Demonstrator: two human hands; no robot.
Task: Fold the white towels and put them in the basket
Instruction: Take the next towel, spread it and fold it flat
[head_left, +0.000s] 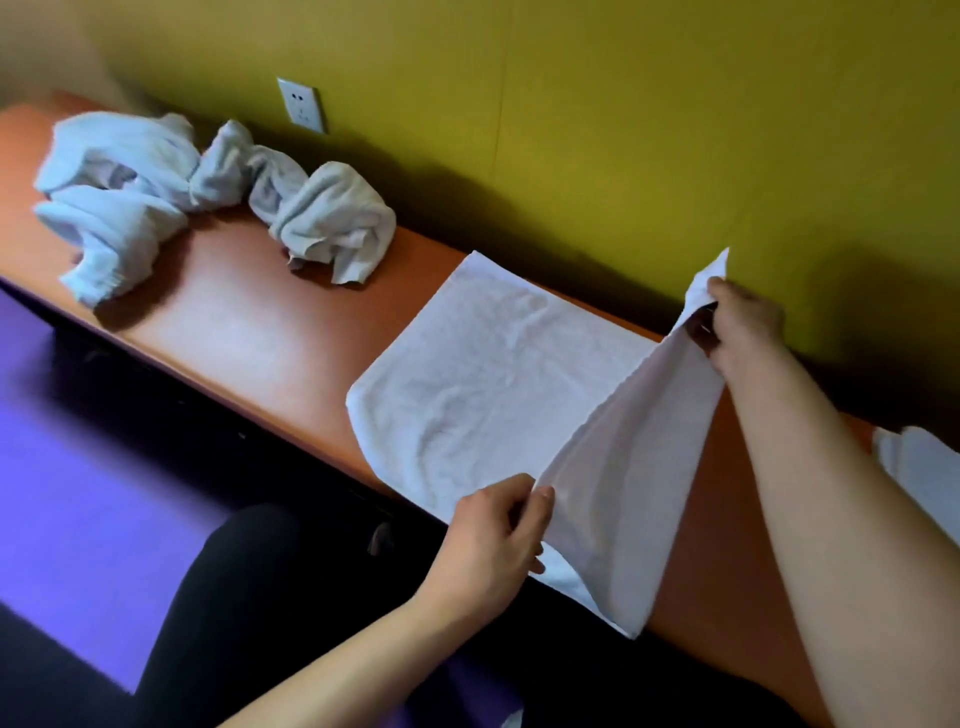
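A white towel (483, 384) lies spread on the orange table (249, 322), its right end lifted off the surface. My left hand (493, 540) pinches the near corner of that raised end at the table's front edge. My right hand (743, 322) grips the far corner, held up close to the wall. Crumpled white towels (197, 192) lie in a heap at the table's far left. No basket is in view.
A yellow-green wall (623, 130) with a white socket (301, 106) runs along the table's back edge. Another piece of white cloth (919, 478) shows at the right edge. Purple floor (88, 467) and my dark-clothed leg (234, 597) are below the table's front.
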